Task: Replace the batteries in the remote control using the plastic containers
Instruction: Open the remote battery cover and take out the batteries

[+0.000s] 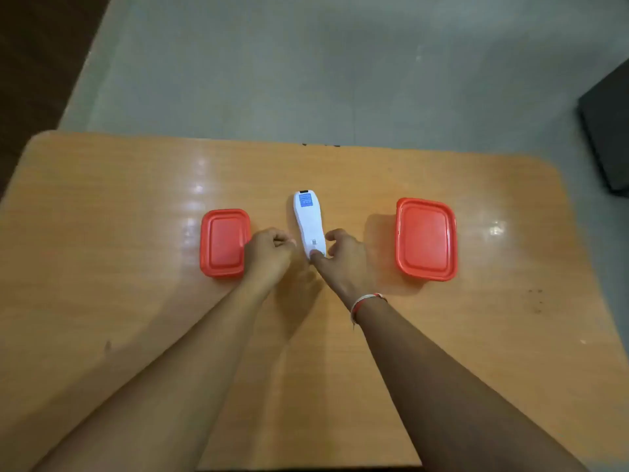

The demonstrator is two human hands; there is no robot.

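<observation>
My right hand (343,257) half-curled, thumb pressing near end of white plastic remote control (309,223) lying face-down on glossy wooden tabletop (136,185); my left hand (269,253) loosely fisted beside it, between two red-lidded plastic containers (224,242).

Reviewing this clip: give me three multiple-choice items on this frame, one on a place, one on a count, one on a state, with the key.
1. Where does the remote lie?
A. Between the two containers
B. On the larger container
C. At the table's far edge

2. How many red-lidded containers are on the table?
A. One
B. Two
C. Three

3. The containers are:
A. Both open
B. One open
C. Both lidded

Key: 1 A, it lies between the smaller container and the larger container; 2 B, one on each side; 3 C, both red lids sit on.
</observation>
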